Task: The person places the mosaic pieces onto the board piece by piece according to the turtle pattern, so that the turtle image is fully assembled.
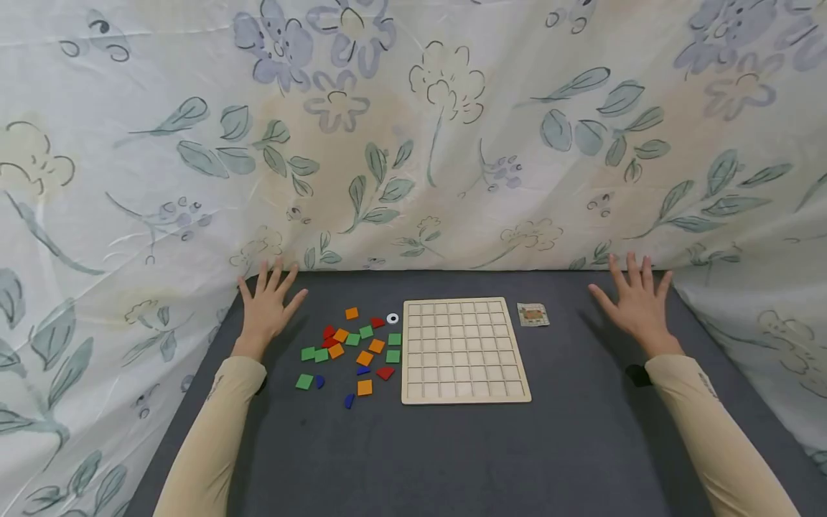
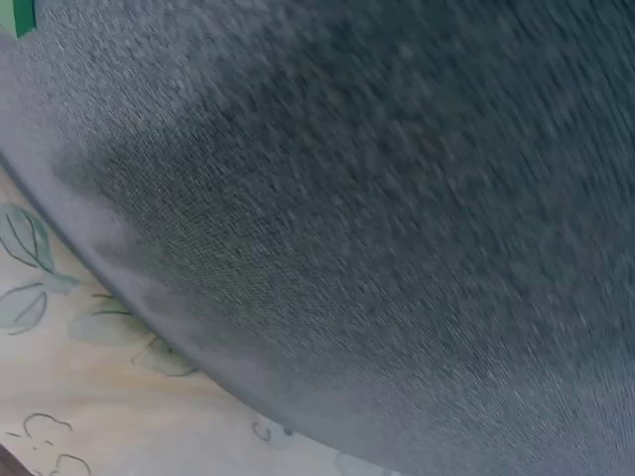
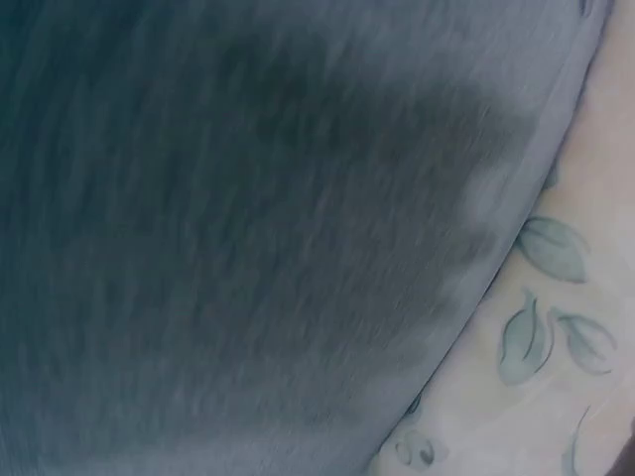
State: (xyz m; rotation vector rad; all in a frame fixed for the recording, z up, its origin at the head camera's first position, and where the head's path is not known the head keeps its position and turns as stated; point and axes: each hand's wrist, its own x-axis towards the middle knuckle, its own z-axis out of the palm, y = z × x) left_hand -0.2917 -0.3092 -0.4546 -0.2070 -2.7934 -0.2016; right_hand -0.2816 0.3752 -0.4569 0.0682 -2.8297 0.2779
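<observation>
My left hand point(image 1: 266, 310) is spread with straight fingers near the table's far left corner, holding nothing. Likewise spread, my right hand point(image 1: 638, 307) is at the far right, with nothing in it. A pale wooden board point(image 1: 461, 353) with a grid of square cells lies between them, its cells bare. Left of the board are scattered several flat pieces: green squares point(image 1: 304, 382), orange squares point(image 1: 365, 388), red pieces point(image 1: 385, 373) and blue pieces point(image 1: 349, 401). A white ring point(image 1: 393, 318) with a dark centre lies by the board's upper left corner. The left wrist view catches a green piece point(image 2: 14, 18).
A small printed packet point(image 1: 533, 314) lies right of the board. The dark grey tabletop point(image 1: 465, 459) ends against a floral curtain point(image 1: 413, 158) at the back, with more floral cloth along both sides. Shadows of the arms fall on the table.
</observation>
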